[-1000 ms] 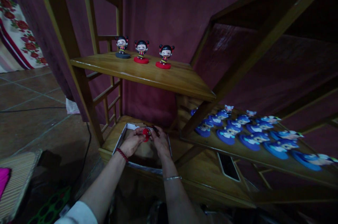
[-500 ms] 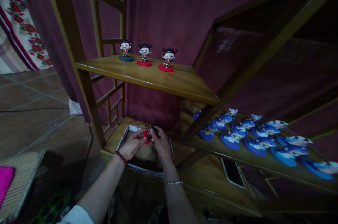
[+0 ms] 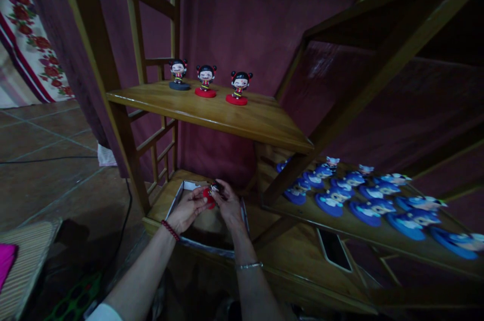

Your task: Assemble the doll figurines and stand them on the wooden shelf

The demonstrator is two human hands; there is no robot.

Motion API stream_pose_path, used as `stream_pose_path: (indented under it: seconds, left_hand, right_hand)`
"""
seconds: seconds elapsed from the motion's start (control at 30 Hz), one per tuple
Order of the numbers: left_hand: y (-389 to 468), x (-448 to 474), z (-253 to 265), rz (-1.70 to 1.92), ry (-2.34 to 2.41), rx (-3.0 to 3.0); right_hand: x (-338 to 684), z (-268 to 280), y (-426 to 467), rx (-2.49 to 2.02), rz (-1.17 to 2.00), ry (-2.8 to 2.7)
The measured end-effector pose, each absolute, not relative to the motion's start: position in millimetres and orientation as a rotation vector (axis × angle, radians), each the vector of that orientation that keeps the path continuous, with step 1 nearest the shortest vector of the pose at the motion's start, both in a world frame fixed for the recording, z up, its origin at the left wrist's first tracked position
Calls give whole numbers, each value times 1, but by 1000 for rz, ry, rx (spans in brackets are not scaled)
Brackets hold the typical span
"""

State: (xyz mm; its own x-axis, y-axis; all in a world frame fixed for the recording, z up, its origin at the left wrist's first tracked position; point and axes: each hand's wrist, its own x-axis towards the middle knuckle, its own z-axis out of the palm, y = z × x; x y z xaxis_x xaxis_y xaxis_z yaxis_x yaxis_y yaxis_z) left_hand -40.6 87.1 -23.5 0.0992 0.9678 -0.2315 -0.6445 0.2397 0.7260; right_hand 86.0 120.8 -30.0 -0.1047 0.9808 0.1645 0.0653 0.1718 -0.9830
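Between my two hands is a small figurine [image 3: 208, 198] with a red round base and a dark head, tipped on its side. My left hand [image 3: 191, 208] pinches the red base, while my right hand [image 3: 228, 204] wraps round the head end and hides part of it. Both hands are over an open cardboard box [image 3: 200, 243] on the lower shelf. On the upper shelf [image 3: 223, 114] stand three similar black-haired figurines: one on a grey base [image 3: 179, 75] at the left, a red-based one [image 3: 205, 81] in the middle and another red-based one [image 3: 239, 88] at the right.
Several blue-based figurines [image 3: 333, 201] crowd a shelf at the right. Below them lies a phone [image 3: 334, 249] with a dark screen. The wooden frame's slanted post [image 3: 351, 84] rises on the right. A woven mat seat [image 3: 36, 255] is at lower left, beside a black cable [image 3: 128, 210].
The figurine has turned slightly in my hands, so more of its head and face side shows. My hands stay over the box, and the view has shifted a little.
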Motion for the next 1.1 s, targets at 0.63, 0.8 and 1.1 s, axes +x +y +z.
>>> stream_pose_path:
  seconds: [0.63, 0.8, 1.1]
  left_hand:
    - [87, -42, -23, 1266, 691, 591]
    - [86, -42, -22, 1272, 712, 575]
    - [85, -43, -21, 1275, 743, 557]
  right_hand:
    - [88, -28, 118, -1022, 1026, -1508]
    - [88, -24, 116, -1022, 1036, -1517]
    - [88, -23, 116, -1029, 996, -1552]
